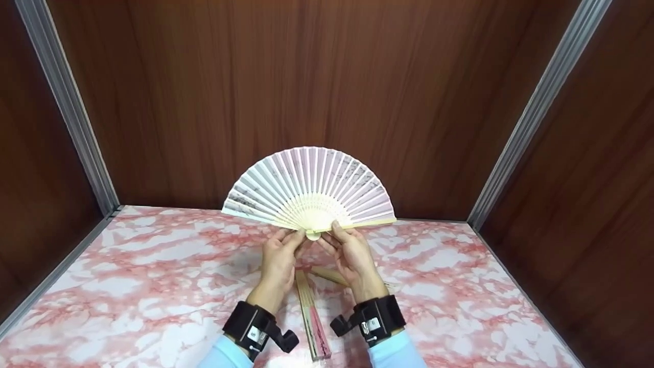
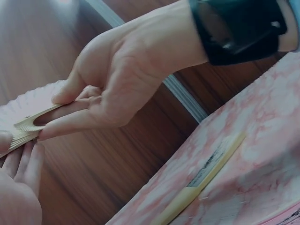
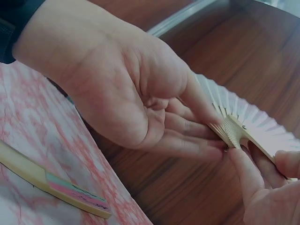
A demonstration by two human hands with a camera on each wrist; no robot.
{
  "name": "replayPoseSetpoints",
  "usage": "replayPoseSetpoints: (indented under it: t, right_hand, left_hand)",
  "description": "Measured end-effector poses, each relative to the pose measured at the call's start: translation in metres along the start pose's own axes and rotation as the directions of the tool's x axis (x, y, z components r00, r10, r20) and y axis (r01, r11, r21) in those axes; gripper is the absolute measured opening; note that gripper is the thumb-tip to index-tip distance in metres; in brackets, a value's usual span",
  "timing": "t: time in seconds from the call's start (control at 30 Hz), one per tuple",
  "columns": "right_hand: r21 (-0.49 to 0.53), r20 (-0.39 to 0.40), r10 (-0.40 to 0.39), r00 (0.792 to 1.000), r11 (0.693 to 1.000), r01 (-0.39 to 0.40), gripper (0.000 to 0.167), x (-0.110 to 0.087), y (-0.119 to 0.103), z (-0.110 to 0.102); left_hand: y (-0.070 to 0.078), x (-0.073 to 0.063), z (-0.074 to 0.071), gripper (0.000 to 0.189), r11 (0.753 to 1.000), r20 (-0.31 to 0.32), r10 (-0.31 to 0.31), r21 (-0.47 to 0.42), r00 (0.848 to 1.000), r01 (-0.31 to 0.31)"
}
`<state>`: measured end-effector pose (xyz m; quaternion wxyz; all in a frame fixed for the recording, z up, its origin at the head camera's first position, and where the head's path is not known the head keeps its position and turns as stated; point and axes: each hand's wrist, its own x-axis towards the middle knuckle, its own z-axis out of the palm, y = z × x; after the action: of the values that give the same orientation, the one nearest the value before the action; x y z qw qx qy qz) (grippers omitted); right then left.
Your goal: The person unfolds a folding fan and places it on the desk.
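A spread folding fan point(image 1: 306, 174), pale pink and grey with cream ribs, stands upright above the table, held by both hands near its pivot. My left hand point(image 1: 278, 258) pinches the left side of the rib base between thumb and fingers. My right hand point(image 1: 356, 255) grips the other side, its thumb lying on the lower guard stick and its fingers behind. The left wrist view shows the rib ends bunched and curved between the left thumb and fingers point(image 2: 70, 115). In the right wrist view, the right thumb presses the ribs point(image 3: 229, 129) near the rivet.
A folded fan point(image 1: 312, 317) with pink edges lies on the marbled red-and-white table point(image 1: 153, 286) between the forearms. Another folded fan point(image 1: 329, 275) lies partly hidden behind the right hand. Brown wood-grain panels point(image 1: 317, 92) with metal corner posts point(image 1: 541, 110) enclose the back and sides.
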<state>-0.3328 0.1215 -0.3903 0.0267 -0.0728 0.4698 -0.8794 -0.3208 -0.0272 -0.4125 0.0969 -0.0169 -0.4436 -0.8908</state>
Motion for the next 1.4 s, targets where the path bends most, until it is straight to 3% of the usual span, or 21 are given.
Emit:
replayPoseSetpoints:
  t: [0.3,0.53,0.63,0.73,0.87,0.93,1.0,1.1,1.17,1.23,1.3,1.4]
  right_hand:
    - [-0.05,-0.063,0.017,0.998,0.999,-0.02,0.041,-0.001,0.004,0.003]
    - [0.005,-0.112,0.024,0.993,1.0,-0.023,0.043,-0.003,0.012,0.004]
    - [0.01,-0.181,0.034,0.983,0.999,-0.032,0.042,-0.003,0.011,0.002]
    - [0.065,-0.286,0.055,0.957,0.997,-0.038,0.031,-0.003,0.007,-0.004]
    - [0.225,-0.439,0.115,0.891,0.974,-0.015,0.017,0.001,0.001,-0.017]
    - [0.307,-0.489,0.15,0.859,0.952,0.009,0.02,0.007,0.0,-0.03]
    - [0.368,-0.526,0.167,0.834,0.928,0.047,0.03,0.02,0.005,-0.058]
    - [0.425,-0.555,0.161,0.816,0.898,0.112,0.032,0.051,0.024,-0.129]
    - [0.435,-0.548,0.131,0.826,0.888,0.148,0.024,0.067,0.033,-0.176]
    - [0.43,-0.549,0.107,0.829,0.887,0.17,0.024,0.068,0.029,-0.193]
    - [0.422,-0.549,0.097,0.83,0.89,0.175,0.038,0.051,0.012,-0.179]
    - [0.409,-0.554,0.105,0.826,0.898,0.161,0.056,0.01,-0.019,-0.127]
  left_hand:
    - [-0.008,0.002,0.005,0.031,1.0,-0.12,0.023,0.001,0.992,-0.023]
    - [-0.014,0.005,0.006,0.041,0.999,-0.193,0.032,0.045,0.981,-0.024]
    - [-0.022,0.011,0.012,0.045,0.997,-0.202,0.021,0.078,0.979,-0.006]
    - [-0.033,0.019,0.023,0.046,0.991,-0.189,-0.017,0.127,0.982,0.041]
    - [-0.052,0.027,0.039,0.042,0.969,-0.153,-0.076,0.223,0.985,0.109]
    - [-0.06,0.029,0.048,0.04,0.954,-0.128,-0.108,0.266,0.986,0.139]
    - [-0.069,0.029,0.057,0.039,0.941,-0.084,-0.16,0.287,0.983,0.178]
    - [-0.083,0.028,0.073,0.041,0.925,0.019,-0.276,0.277,0.961,0.26]
    - [-0.093,0.027,0.085,0.043,0.916,0.098,-0.344,0.256,0.934,0.31]
    - [-0.102,0.026,0.096,0.045,0.907,0.165,-0.388,0.241,0.907,0.345]
    - [-0.109,0.026,0.105,0.045,0.901,0.207,-0.419,0.21,0.884,0.379]
    - [-0.119,0.024,0.109,0.047,0.888,0.232,-0.456,0.183,0.859,0.422]
